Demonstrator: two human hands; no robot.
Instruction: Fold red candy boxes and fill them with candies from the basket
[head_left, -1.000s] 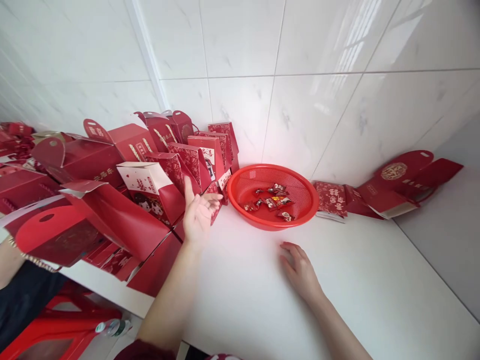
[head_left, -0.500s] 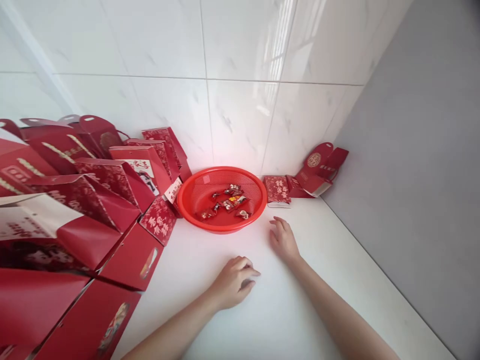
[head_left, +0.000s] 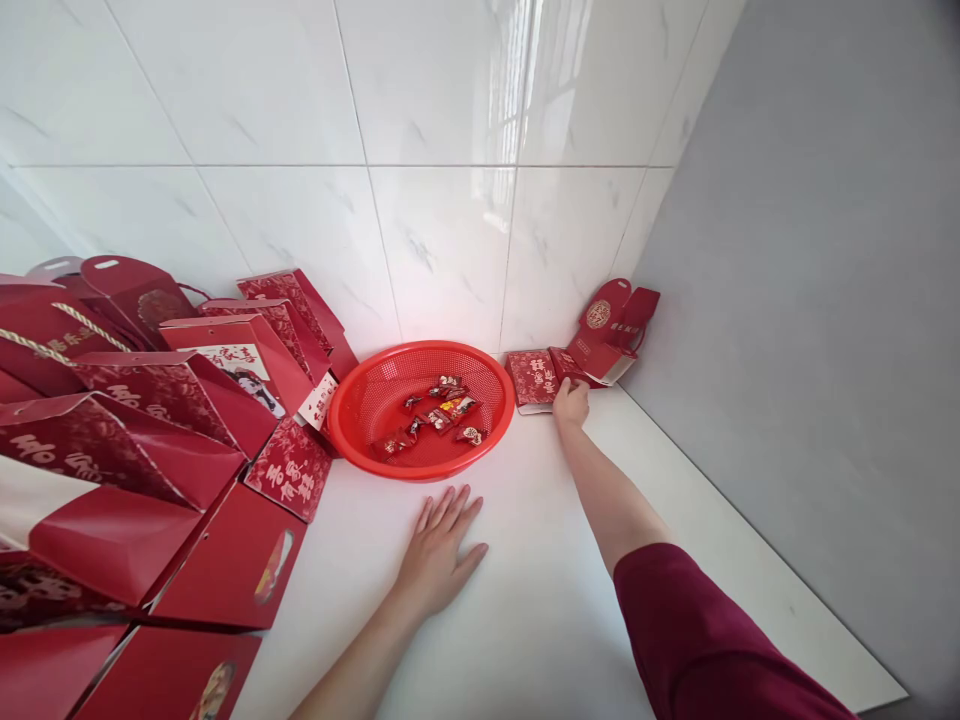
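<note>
My left hand (head_left: 435,560) lies palm down on the white tabletop (head_left: 517,570), fingers spread and holding nothing. It is just in front of a red plastic basket (head_left: 420,467), where several wrapped candies (head_left: 439,420) rest at the bottom. My right hand (head_left: 572,405) reaches to the far right, its fingers bent around the front edge of a small red box (head_left: 564,363); the fingertips are partly hidden. Left of that hand lies a patterned red box (head_left: 533,378), and behind it stands a red gift box with a round gold emblem (head_left: 596,325).
Rows of red gift boxes (head_left: 232,560) fill the left side, some upright with rope handles. A small box with white lettering (head_left: 291,468) sits beside the basket. A tiled wall (head_left: 442,250) bounds the back; a grey panel (head_left: 795,330) runs along the right.
My right hand has moved forward to the boxes at the far right. My left hand has shifted left and flattened out with fingers spread. The view has turned slightly rightward.
</note>
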